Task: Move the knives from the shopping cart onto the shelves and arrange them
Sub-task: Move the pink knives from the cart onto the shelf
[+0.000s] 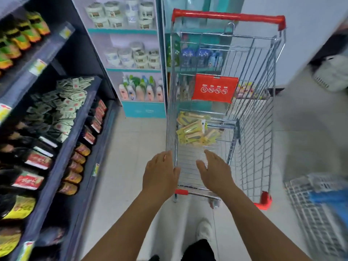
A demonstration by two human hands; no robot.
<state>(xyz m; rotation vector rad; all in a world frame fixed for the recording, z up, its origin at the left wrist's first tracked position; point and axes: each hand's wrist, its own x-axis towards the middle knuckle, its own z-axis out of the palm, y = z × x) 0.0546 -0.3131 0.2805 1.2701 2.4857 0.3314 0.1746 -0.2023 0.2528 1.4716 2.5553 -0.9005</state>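
A wire shopping cart (252, 140) with a red handle stands in the aisle ahead of me. Several knives in yellow packaging (194, 129) lie in a heap on its floor at the far left. My left hand (160, 171) hovers with straight fingers at the cart's near left rim. My right hand (215, 170) reaches over the near end of the cart, fingers relaxed, holding nothing. Both hands are short of the knife packs. The dark shelves (64, 147) stand along my left side.
The left shelves hold packaged goods, small carded items (62, 108) and bottles. A display of jars and bottles (135, 53) stands beyond the cart. A white wire basket (318, 210) sits on the floor at the right. My foot (204, 230) shows below.
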